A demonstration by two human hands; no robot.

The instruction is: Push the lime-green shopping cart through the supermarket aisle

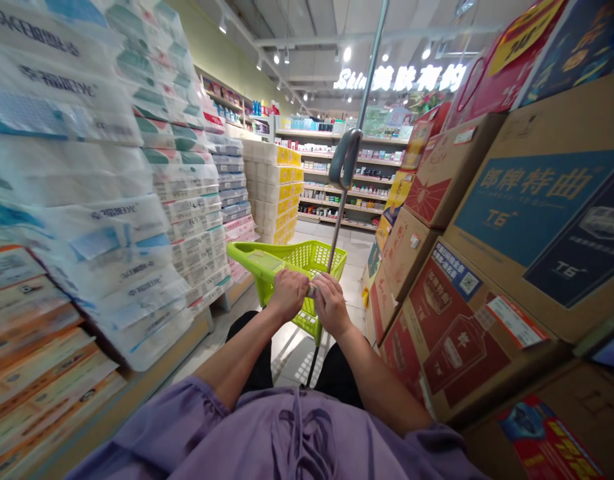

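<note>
A lime-green shopping basket on the floor stands just ahead of me in a shop aisle. Its long metal pull handle rises up and back towards me, with a grey grip part-way along. My left hand and my right hand meet over the basket's near rim, fingers curled. Between them they pinch a small pale object that I cannot make out. A flat green pack lies on the basket's left edge.
Stacked packs of tissue and toilet paper wall the left side on a low wooden platform. Cardboard liquor cartons are piled high on the right. Shelves of goods close the aisle's far end.
</note>
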